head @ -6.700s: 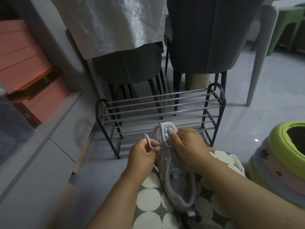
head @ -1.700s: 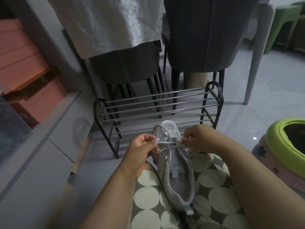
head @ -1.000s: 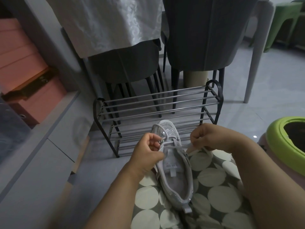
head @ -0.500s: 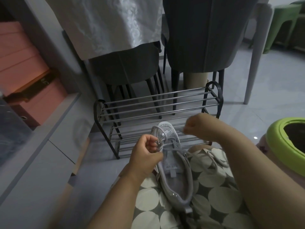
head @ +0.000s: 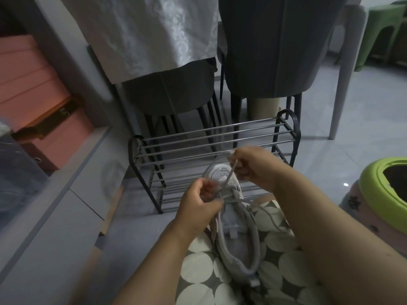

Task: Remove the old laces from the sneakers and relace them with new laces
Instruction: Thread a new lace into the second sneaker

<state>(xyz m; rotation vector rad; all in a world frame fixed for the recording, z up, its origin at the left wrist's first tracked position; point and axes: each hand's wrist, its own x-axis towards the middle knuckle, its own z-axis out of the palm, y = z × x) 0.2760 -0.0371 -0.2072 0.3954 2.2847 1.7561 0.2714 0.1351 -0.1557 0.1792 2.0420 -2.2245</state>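
1. A grey sneaker (head: 236, 230) is laid on a polka-dot lap cloth (head: 275, 260), heel nearest, toe pointed away.
2. At the sneaker's left, by the lowest eyelets, the lace (head: 231, 175) is pinched by the curled fingers of the left hand (head: 199, 205).
3. Above the sneaker's toe, a strand of the lace is drawn up taut, clenched in the right hand (head: 253, 167).
4. Just beyond the sneaker, a wire shoe rack (head: 211, 137) is seen.
5. Behind the sneaker and rack, dark chairs (head: 275, 51) are seen.
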